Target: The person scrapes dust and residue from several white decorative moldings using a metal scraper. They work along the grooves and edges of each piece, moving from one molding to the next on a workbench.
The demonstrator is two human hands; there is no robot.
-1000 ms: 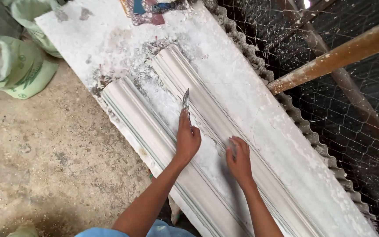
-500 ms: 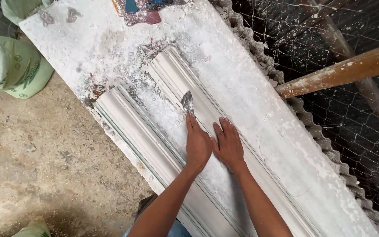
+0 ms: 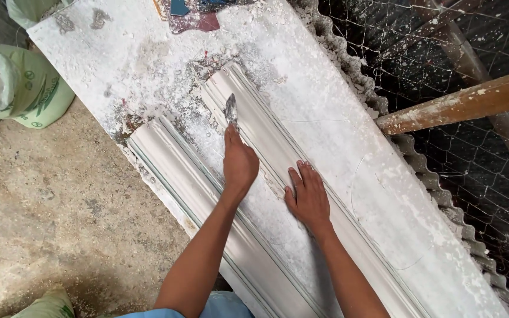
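Under the left hand (image 3: 240,164), a white ridged moulding (image 3: 266,138) (plaster-dusted).

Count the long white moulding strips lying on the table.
2. One moulding strip lies along the table's near-left edge; the other moulding strip lies beside it, under the right hand, where the left hand holds a small trowel. Their lower ends run out of view.

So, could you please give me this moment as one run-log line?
left hand: grips scraper blade on right moulding strip | right hand: flat on same strip | left moulding strip: untouched
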